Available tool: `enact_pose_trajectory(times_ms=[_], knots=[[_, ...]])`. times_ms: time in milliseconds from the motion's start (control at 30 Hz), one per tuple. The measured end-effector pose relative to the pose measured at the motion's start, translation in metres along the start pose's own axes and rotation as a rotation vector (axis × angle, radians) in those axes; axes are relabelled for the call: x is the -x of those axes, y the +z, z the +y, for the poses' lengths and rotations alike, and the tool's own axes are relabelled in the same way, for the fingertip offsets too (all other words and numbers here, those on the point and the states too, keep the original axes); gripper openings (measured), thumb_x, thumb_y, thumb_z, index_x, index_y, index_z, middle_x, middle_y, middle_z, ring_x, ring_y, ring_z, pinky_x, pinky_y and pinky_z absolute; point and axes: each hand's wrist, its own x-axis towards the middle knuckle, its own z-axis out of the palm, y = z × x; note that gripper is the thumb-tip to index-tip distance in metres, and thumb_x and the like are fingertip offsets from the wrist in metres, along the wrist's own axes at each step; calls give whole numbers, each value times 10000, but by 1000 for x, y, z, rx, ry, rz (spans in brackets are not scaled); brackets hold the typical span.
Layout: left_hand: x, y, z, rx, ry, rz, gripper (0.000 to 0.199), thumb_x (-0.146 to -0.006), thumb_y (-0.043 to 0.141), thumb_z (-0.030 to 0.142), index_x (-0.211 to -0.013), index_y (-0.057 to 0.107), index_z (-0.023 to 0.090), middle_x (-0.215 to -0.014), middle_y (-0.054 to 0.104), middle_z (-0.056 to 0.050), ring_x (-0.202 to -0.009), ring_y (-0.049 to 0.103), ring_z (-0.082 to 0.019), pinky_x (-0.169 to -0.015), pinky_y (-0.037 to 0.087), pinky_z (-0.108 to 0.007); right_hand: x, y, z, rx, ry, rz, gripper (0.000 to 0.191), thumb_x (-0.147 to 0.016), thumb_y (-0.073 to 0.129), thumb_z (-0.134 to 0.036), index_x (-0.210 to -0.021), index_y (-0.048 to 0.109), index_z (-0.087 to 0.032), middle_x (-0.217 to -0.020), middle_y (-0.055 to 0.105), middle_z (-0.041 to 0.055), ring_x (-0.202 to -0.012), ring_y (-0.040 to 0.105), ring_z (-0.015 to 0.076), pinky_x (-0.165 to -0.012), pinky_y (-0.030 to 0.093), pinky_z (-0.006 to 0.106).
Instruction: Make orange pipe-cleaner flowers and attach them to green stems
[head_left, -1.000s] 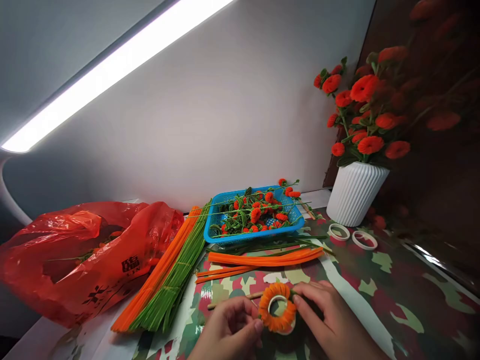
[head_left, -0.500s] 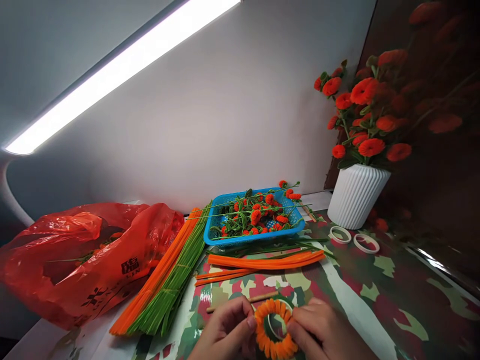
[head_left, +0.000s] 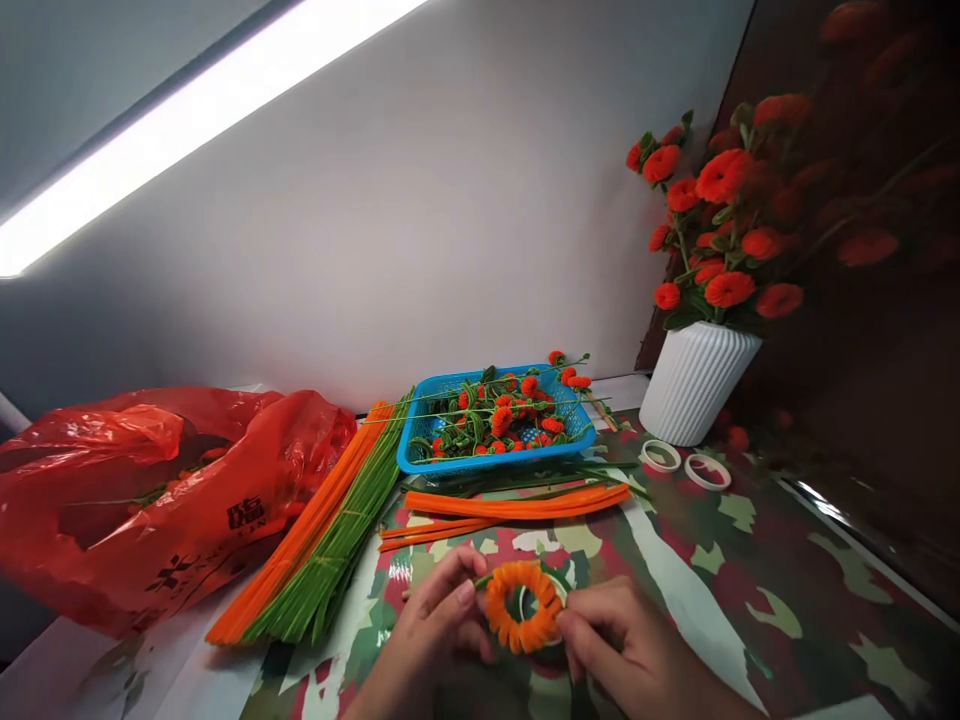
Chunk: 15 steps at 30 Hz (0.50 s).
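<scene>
A ring of looped orange pipe cleaner (head_left: 504, 630), like a ruffled flower, is held up at the front of the table. My right hand (head_left: 622, 635) pinches its right edge between thumb and fingers. Close by its left edge, my left hand (head_left: 431, 630) has its thumb and fingers apart; whether a fingertip touches the ring I cannot tell. Behind the ring shows part of a pale round band and a bit of green, partly hidden by the orange loops. Orange pipe cleaners (head_left: 517, 503) lie just beyond my hands.
A blue basket (head_left: 495, 462) holds small orange flowers with green stems. Left of it lie bundles of green pipe cleaners (head_left: 352, 535) and orange ones, beside a red plastic bag (head_left: 202, 545). A white vase (head_left: 697, 385) of flowers and two tape rolls (head_left: 707, 484) stand right.
My left thumb and fingers have come off the ring's left edge and spread. The ring has moved up and left, still in my right hand, and its loops look drawn closer together.
</scene>
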Motion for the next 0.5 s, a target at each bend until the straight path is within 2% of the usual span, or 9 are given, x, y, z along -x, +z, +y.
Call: enact_pose_trajectory(times_ms=[67, 133, 200, 300, 367, 500], knots=[[1, -2, 7, -59, 55, 44, 470, -706, 721, 535, -1011, 595, 201, -908, 669, -54, -594, 618, -126, -484, 434, -198, -2, -4, -3, 12, 39, -4, 460, -941, 403, -393, -540, 455, -175, -520, 413, -22, -540, 414, 109, -531, 305, 227], [1, -5, 15, -97, 129, 66, 457, -718, 727, 493, -1038, 625, 184, -1038, 671, -100, -745, 655, -166, -625, 511, -242, -2, -9, -6, -37, 91, -43, 437, -943, 403, -380, -554, 392, -180, -538, 392, -33, -545, 383, 101, -522, 277, 227], [2, -6, 21, -155, 95, -21, 487, -708, 735, 494, -1072, 648, 183, -1112, 665, -131, -839, 664, -220, -701, 537, -305, -1, -14, -9, -87, 112, -106, 448, -945, 401, -394, -557, 318, -188, -544, 346, -45, -526, 326, 89, -506, 237, 232], [8, 1, 23, -264, 60, -180, 488, -708, 743, 492, -1093, 681, 199, -1121, 673, -115, -972, 645, -257, -787, 527, -317, 1, -17, -13, -147, 104, -194, 468, -941, 419, -406, -556, 257, -194, -539, 248, -61, -520, 239, 83, -496, 182, 245], [14, 10, 21, -318, 17, -267, 449, -716, 750, 465, -1080, 691, 209, -1076, 678, -90, -947, 644, -239, -785, 524, -299, 2, -17, -16, -178, 122, -253, 460, -941, 420, -401, -556, 274, -194, -534, 231, -66, -515, 222, 82, -495, 169, 249], [22, 23, 15, -397, -173, -308, 338, -793, 682, 453, -991, 657, 181, -759, 632, -19, -600, 589, -129, -504, 470, -199, 1, -13, -18, -174, 127, -339, 420, -933, 428, -373, -567, 335, -190, -557, 274, -62, -537, 248, 85, -502, 192, 246]])
